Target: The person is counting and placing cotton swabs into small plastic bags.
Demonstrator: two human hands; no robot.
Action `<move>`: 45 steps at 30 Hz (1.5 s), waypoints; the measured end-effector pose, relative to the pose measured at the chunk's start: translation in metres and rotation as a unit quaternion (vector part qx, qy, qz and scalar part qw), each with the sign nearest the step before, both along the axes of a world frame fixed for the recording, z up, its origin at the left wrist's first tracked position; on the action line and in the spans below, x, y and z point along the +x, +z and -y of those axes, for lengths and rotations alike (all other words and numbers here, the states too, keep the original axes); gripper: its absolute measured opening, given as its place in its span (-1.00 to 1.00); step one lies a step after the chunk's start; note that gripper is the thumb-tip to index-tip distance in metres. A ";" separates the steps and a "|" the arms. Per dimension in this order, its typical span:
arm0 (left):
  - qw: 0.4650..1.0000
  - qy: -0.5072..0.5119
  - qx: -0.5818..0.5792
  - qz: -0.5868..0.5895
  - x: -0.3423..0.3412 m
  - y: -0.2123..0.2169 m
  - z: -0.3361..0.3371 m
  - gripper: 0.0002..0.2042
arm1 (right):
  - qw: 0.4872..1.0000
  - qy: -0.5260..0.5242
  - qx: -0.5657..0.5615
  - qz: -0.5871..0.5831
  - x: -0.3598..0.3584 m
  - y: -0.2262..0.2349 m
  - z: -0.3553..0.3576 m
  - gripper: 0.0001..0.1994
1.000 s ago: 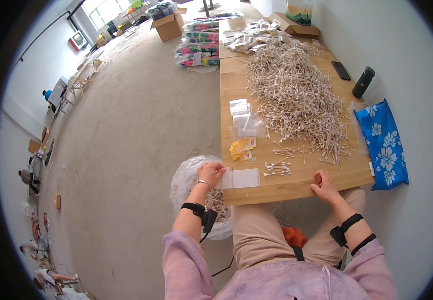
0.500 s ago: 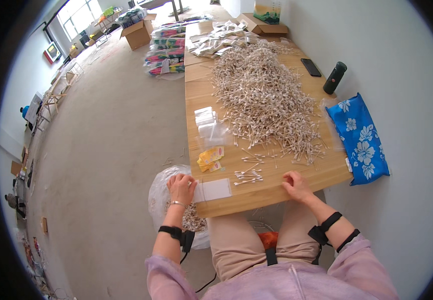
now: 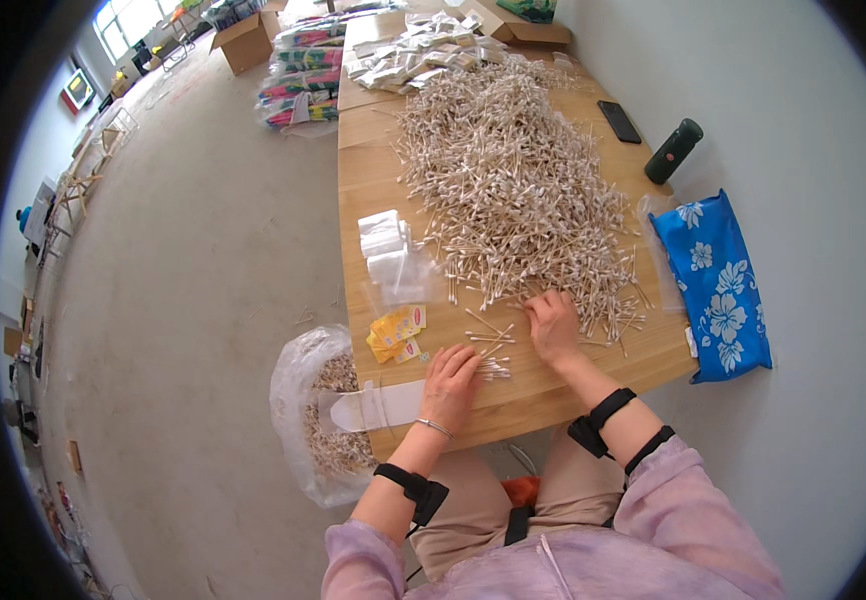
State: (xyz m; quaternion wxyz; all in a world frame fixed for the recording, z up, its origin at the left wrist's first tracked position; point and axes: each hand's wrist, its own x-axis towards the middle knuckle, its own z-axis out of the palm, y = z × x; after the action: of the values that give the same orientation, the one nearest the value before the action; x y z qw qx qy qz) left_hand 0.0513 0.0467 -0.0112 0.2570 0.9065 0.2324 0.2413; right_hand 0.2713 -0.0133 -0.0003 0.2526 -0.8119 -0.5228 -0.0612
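Note:
A large heap of cotton swabs [image 3: 513,170] covers the middle of the wooden table. At its near edge my right hand [image 3: 553,326] is bent down, its fingertips pinched on swabs there. My left hand [image 3: 450,385] lies closed over a small bunch of cotton swabs [image 3: 494,368], whose white tips show past its fingers. A few loose swabs lie between the two hands. Under and beside my left hand is a white card in a clear bag [image 3: 365,408], hanging slightly past the table's left edge. Yellow cards [image 3: 394,332] lie just beyond it.
Clear plastic bags [image 3: 390,255] lie at the table's left side. A phone [image 3: 619,121], a dark bottle [image 3: 673,151] and a blue flowered pack [image 3: 719,285] line the right side by the wall. Filled packets [image 3: 423,55] lie at the far end. A bag of swabs [image 3: 298,420] stands on the floor.
My left hand has moved right from the table's edge onto the small bunch of swabs. My right hand has moved forward and left to the heap's near edge. The view has shifted.

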 end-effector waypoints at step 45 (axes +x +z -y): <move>0.985 0.117 -0.105 0.068 -0.006 0.001 0.015 -0.32 | 0.997 0.061 0.016 -0.046 -0.024 0.005 0.014 -0.84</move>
State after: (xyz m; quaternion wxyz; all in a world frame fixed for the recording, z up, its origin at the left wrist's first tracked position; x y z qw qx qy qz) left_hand 0.0456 0.0315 -0.0105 0.3360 0.8222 0.3430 0.3056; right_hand 0.2477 -0.0277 0.0049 0.2927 -0.7762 -0.5582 -0.0165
